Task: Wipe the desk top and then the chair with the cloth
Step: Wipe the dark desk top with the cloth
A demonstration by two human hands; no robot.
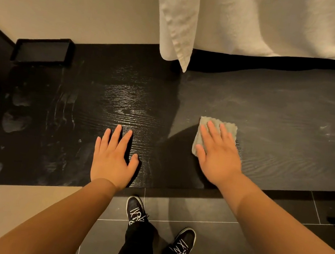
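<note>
A black wood-grain desk top [79, 96] stretches across the view, with wet smears on its left part and dusty streaks on its right. A small grey folded cloth [202, 125] lies on the desk right of centre. My right hand [218, 152] presses flat on the cloth, fingers spread, covering most of it. My left hand [114, 158] rests flat on the bare desk near the front edge, fingers apart, holding nothing. No chair is in view.
A black rectangular tray [41, 50] sits at the desk's back left corner against the beige wall. A white curtain [254, 20] hangs over the back of the desk. My feet in black shoes [135, 211] stand on dark floor tiles.
</note>
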